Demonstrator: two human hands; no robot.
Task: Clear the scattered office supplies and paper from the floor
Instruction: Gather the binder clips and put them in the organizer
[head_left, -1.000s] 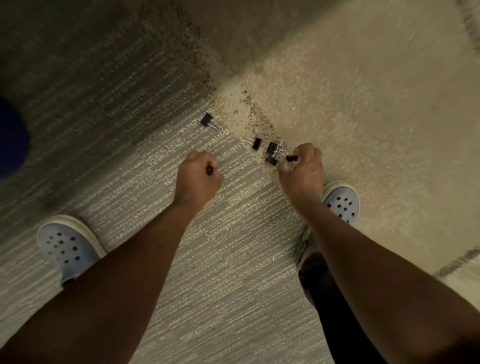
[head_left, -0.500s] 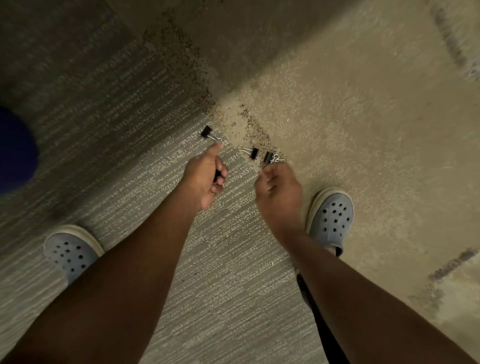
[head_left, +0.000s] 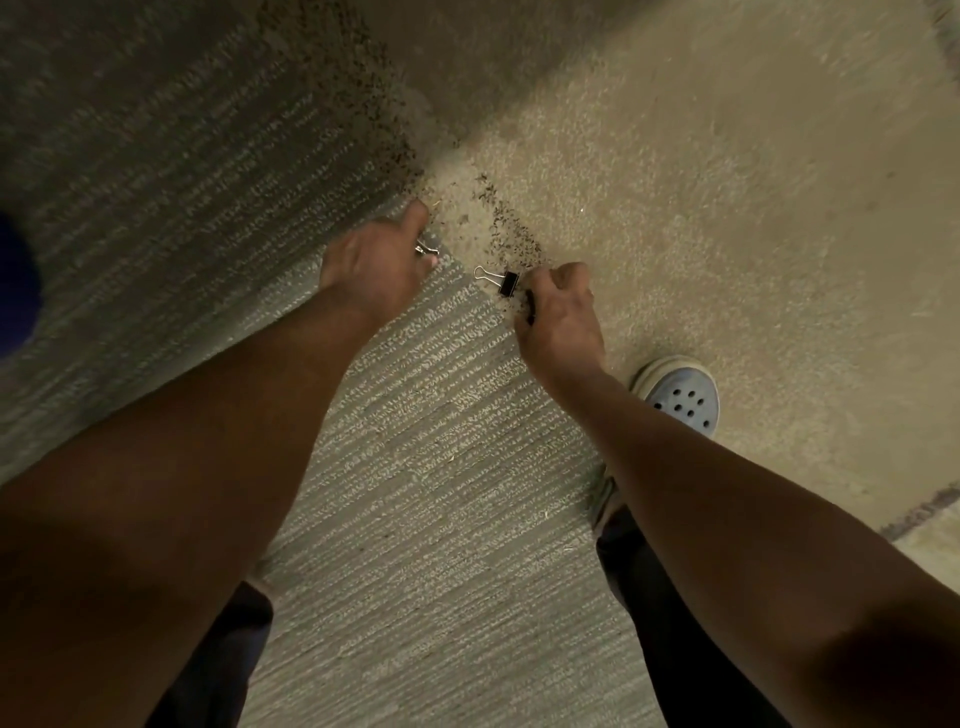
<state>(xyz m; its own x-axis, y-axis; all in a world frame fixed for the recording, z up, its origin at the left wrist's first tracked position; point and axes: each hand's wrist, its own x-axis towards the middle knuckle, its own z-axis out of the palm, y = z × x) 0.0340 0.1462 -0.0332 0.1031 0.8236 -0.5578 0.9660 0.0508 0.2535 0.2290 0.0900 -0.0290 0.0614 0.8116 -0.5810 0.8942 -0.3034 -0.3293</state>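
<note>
Our left hand (head_left: 376, 265) pinches 1 small wire-handled binder clip (head_left: 427, 250); our right hand (head_left: 558, 312), clutching black clips, nears 1 black metal binder clip (head_left: 503, 281) for gathering.

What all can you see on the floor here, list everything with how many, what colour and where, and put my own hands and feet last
binder clip: one in the open, black with silver wire handles, on the carpet seam between the hands
second binder clip: one, only its silver handles show, in the left hand's grip
dark item: one, black, partly hidden in the right hand's grip; cannot tell what it is
dark specks: many, brown-black, scattered along the seam
carpet: grey striped at left, beige at right
dark blue object: one, far left edge
left hand: pinches the second clip
right hand: curled beside the open clip
shoe: one, pale blue with holes, right side
</note>
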